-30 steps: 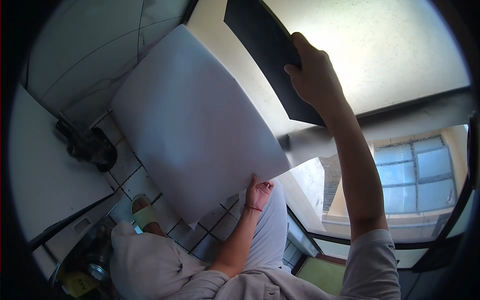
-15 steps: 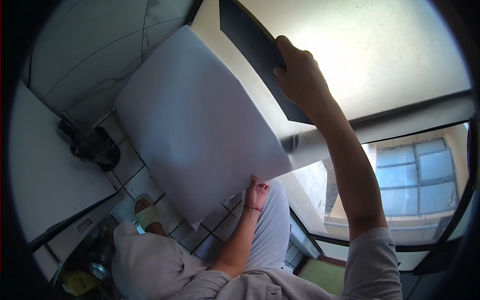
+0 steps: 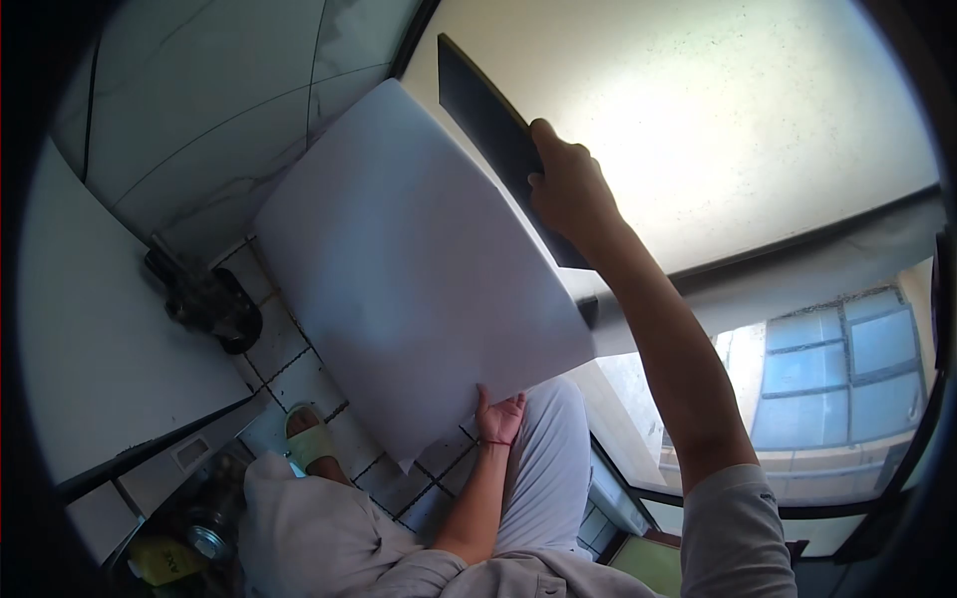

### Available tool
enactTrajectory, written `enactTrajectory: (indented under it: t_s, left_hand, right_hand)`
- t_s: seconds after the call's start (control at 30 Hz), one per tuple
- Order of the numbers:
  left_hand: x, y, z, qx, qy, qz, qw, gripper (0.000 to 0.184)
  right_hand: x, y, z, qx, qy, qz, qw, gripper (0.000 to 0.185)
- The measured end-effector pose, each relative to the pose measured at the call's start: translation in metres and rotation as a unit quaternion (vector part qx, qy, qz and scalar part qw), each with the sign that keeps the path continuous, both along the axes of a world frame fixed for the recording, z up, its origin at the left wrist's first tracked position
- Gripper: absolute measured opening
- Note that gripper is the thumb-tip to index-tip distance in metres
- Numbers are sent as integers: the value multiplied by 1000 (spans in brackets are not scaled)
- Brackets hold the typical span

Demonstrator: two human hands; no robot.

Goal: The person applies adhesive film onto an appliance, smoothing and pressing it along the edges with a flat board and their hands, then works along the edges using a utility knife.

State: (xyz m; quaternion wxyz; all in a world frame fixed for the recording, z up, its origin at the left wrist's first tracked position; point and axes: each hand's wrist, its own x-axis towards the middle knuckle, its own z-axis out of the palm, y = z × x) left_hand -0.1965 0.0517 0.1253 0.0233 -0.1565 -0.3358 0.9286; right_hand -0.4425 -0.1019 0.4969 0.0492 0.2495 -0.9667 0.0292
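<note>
A large white sheet [image 3: 419,259] slants across the middle, its far edge near the tiled wall and its near edge above my knee. At that near edge, my left hand [image 3: 500,417] pinches the sheet, thumb on top and fingers underneath. Higher up, my right hand [image 3: 568,184] grips a long dark flat panel [image 3: 488,125] by its upper edge. The panel stands tilted between the sheet's right edge and the bright frosted pane [image 3: 718,110].
A black device [image 3: 209,299] sits on the tiled floor [image 3: 284,349] at the left, beside a white surface [image 3: 110,329]. A window [image 3: 837,369] is at the right. A green-seated stool [image 3: 648,563] and a bottle-like item [image 3: 204,538] are low down.
My right hand has moved down and left with the dark panel, which is now close to the sheet's edge. The camera view has shifted; my left hand is still at the sheet's near edge.
</note>
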Motion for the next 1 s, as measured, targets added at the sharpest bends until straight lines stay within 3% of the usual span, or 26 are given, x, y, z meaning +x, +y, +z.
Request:
enactTrajectory:
  t_s: [0.07,0.13,0.2,0.3,0.37,0.43,0.57,0.67,0.8,1.0]
  left_hand:
    - [28,10,-39,-114,5,-22,993,34]
    - [72,42,-108,-195,-47,-15,980,29]
    - [94,29,-122,-39,4,54,998,26]
    - [96,-7,-116,-43,-65,59,995,24]
    - [84,3,-172,-183,-176,40,966,29]
    - [72,10,-207,-263,-262,12,928,33]
    - [73,1,-210,-132,-228,13,965,34]
    - [87,3,-214,-68,-199,20,977,34]
    - [110,9,-222,-8,-182,30,983,35]
    - [133,9,-221,-25,-206,12,978,33]
  right_hand:
    - [-2,3,-10,-6,-8,3,1000,25]
    - [6,5,-3,-50,-12,-5,999,25]
    - [18,18,8,-132,4,-14,991,26]
    - [61,35,13,-291,-58,-62,953,31]
    - [95,55,-18,-344,-66,-33,936,35]
    - [135,75,-49,-346,-141,7,928,35]
    - [197,107,-111,-253,-338,50,905,35]
    - [220,113,-142,-191,-384,76,900,33]
    - [216,119,-171,-193,-385,89,898,32]
    - [202,107,-164,-190,-374,98,902,32]
